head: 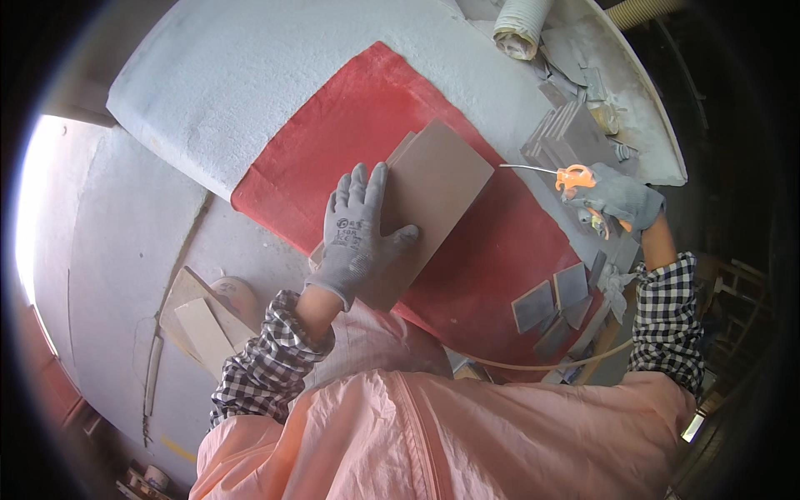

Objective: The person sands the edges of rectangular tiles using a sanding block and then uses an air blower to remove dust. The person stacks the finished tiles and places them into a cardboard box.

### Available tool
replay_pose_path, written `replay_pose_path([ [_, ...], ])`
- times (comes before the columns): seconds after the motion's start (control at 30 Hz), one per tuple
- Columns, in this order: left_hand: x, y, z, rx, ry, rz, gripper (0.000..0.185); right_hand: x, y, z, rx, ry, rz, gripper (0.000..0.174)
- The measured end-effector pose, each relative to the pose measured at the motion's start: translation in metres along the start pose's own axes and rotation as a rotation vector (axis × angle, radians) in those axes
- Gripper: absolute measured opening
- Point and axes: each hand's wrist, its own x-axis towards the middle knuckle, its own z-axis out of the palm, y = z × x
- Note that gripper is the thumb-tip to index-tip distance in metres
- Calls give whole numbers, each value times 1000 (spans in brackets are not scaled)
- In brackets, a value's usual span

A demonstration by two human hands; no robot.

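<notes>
A brownish-grey rectangular slab (437, 194) lies at a slant on a red cloth (331, 137), with the edges of at least one more slab showing under its upper left side. My left hand (359, 240), in a grey coated work glove, rests flat along the slab's left side. Its fingers point away from me and the thumb is spread over the slab's face. In my gloved right hand (619, 197) is an orange air blow gun (575, 177), held off to the right. The thin metal nozzle points left, towards the slab's right corner.
Several grey slabs (572, 134) stand leaning together at the right. Small dark tile pieces (532, 306) lie on the cloth's near right part. A white ribbed duct (520, 28) opens at the top. A pale hose (550, 367) curves past my right side. Boards (206, 328) lie low at left.
</notes>
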Motion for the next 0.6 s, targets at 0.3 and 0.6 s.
replay_pose_path([
  [0.3, 47, -7, -19, -752, -543, -121, 68, -1, 94, 28, 571, -98, -96, 36],
  [0.6, 45, -23, -7, -759, -706, -373, 42, -90, 114, 136, 417, 79, -94, 34],
])
